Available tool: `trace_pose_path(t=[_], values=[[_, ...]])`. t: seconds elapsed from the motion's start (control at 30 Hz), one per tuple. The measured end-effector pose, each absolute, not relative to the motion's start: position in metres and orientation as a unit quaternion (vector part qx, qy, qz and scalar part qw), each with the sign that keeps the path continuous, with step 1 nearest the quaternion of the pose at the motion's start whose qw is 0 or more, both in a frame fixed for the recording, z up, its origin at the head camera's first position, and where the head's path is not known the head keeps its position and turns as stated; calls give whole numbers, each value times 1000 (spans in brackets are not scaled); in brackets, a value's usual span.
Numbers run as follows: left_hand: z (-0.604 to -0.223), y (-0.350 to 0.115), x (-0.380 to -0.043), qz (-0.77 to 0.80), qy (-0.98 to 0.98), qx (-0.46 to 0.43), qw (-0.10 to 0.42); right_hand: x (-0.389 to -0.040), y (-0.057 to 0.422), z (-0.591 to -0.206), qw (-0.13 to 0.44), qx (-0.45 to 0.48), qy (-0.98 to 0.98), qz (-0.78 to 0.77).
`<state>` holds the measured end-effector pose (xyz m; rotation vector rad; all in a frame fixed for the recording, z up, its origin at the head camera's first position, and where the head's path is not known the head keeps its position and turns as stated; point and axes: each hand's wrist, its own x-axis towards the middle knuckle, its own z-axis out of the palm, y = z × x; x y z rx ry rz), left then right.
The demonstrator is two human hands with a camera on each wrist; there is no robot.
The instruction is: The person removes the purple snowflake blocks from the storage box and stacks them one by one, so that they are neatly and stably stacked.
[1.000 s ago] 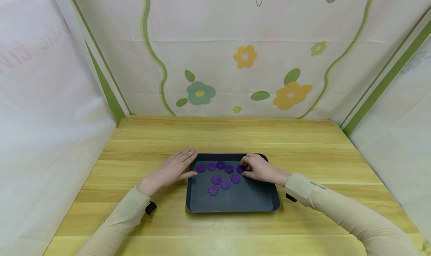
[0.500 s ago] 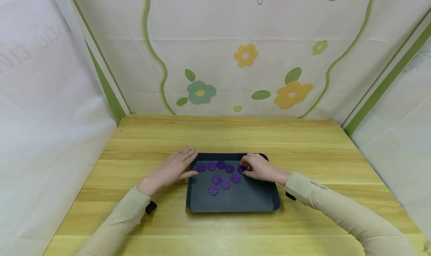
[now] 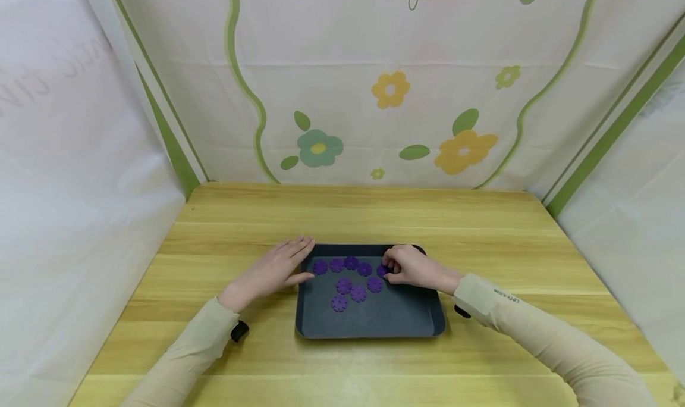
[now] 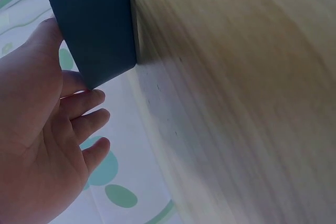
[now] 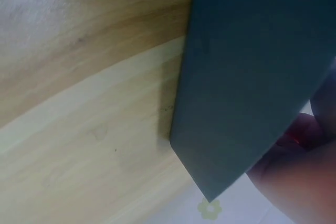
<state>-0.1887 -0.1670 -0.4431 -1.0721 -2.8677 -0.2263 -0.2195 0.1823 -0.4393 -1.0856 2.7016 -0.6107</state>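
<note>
A dark grey tray (image 3: 369,323) sits on the wooden table with several purple notched discs inside. My left hand (image 3: 273,270) lies along its left side, fingers extended and the thumb over the rim. In the left wrist view, the same hand (image 4: 42,119) touches the tray's outer wall (image 4: 97,24) near a corner. At the back right of the tray, my right hand (image 3: 417,268) pinches a purple disc (image 3: 382,271) between thumb and curled fingers. The right wrist view has the tray wall (image 5: 247,77) hiding most of that hand (image 5: 304,177).
Some loose discs form a row near the tray's back wall, among them a disc (image 3: 320,267) at its left end. Others, such as a disc (image 3: 339,303), lie further forward. The wooden table (image 3: 342,371) extends around the tray, and a white floral curtain (image 3: 348,115) hangs behind.
</note>
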Motion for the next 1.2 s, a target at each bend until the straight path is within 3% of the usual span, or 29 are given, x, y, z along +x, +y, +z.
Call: trace_pose_path(t=[0.8,1.2], values=[[-445,-165,-186,-72,-933,-350,39,-215,195,-431,70,-344,904,-244],[-447,-167,-188,-78,-931,-352,53,-211,209,-416,34,-316,917,-240]])
